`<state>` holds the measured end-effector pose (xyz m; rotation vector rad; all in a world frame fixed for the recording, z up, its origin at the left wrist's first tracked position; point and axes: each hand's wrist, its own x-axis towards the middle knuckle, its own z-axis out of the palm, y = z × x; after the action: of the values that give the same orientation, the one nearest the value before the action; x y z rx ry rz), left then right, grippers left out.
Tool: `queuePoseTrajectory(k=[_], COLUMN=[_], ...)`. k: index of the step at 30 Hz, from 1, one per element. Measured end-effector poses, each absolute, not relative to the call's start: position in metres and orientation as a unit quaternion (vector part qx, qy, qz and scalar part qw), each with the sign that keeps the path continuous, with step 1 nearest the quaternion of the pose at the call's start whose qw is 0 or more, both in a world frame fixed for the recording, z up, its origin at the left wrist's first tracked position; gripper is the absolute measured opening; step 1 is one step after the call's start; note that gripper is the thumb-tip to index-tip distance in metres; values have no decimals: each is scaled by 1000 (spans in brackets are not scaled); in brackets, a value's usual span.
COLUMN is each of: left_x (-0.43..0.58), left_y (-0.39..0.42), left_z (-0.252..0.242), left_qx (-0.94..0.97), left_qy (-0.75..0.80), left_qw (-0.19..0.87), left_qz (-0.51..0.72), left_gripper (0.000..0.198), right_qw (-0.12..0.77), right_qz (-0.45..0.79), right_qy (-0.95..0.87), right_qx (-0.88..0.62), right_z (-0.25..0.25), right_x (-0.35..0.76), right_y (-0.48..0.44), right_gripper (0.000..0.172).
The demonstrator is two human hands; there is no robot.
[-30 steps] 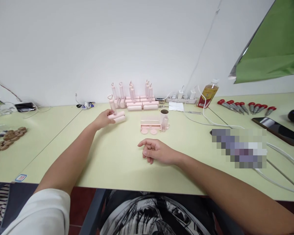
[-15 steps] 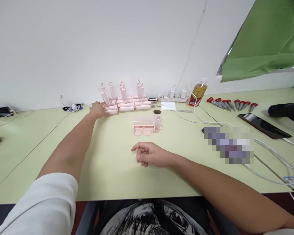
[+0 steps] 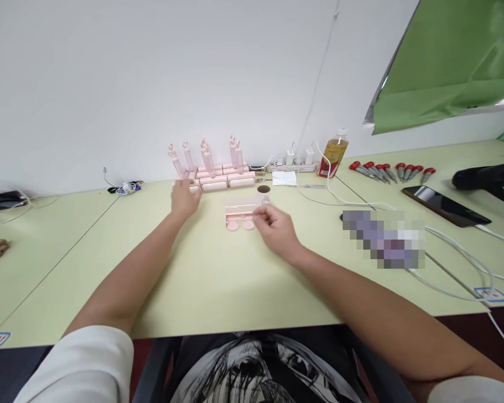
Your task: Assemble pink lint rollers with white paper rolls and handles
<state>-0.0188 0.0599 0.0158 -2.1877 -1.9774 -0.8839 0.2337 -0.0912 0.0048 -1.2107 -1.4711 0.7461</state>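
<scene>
My left hand (image 3: pixel 185 198) is in front of the left end of a row of pink boxes (image 3: pixel 214 183), its fingers apart and partly covering the leftmost box. Several clear tubes with pink tops (image 3: pixel 208 162) stand upright on and among the boxes. Nearer to me lies an opened pink case (image 3: pixel 235 216) with round pink discs (image 3: pixel 232 225) along its front. My right hand (image 3: pixel 274 226) is at the right end of this case, fingers curled together beside a small clear bottle (image 3: pixel 266 200). Whatever its fingertips may pinch is too blurred to make out.
Behind the case is a round dark-topped cup (image 3: pixel 264 190). Farther back are a white paper (image 3: pixel 284 178), a power strip (image 3: pixel 294 167) and a drink bottle (image 3: pixel 334 154). To the right lie red-capped tools (image 3: pixel 373 171), a phone (image 3: pixel 445 205) and white cables.
My left hand has moved right and a little nearer along the boxes. My right hand has risen forward to the right end of the opened case. The camera view has shifted slightly.
</scene>
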Motion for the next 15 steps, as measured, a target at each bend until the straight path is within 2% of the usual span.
queuePoseTrajectory(k=[3,8,11,15], left_x=[17,73,95,105], left_y=[37,28,39,54], left_z=[18,38,48,49], left_qx=[-812,-904,-931,-935], left_qy=[-503,-325,-300,-301], left_qw=[-38,-78,-70,-112], left_qz=[-293,-268,-197,-150], left_gripper=[29,41,43,37], right_qw=[565,501,472,376], right_qz=[237,198,166,173], right_qy=[-562,-558,-570,-603], right_qx=[-556,-631,-652,-682], right_z=[9,2,-5,-12], right_x=[250,264,272,284], right_y=[-74,-55,-47,-38], right_gripper=[21,37,38,35])
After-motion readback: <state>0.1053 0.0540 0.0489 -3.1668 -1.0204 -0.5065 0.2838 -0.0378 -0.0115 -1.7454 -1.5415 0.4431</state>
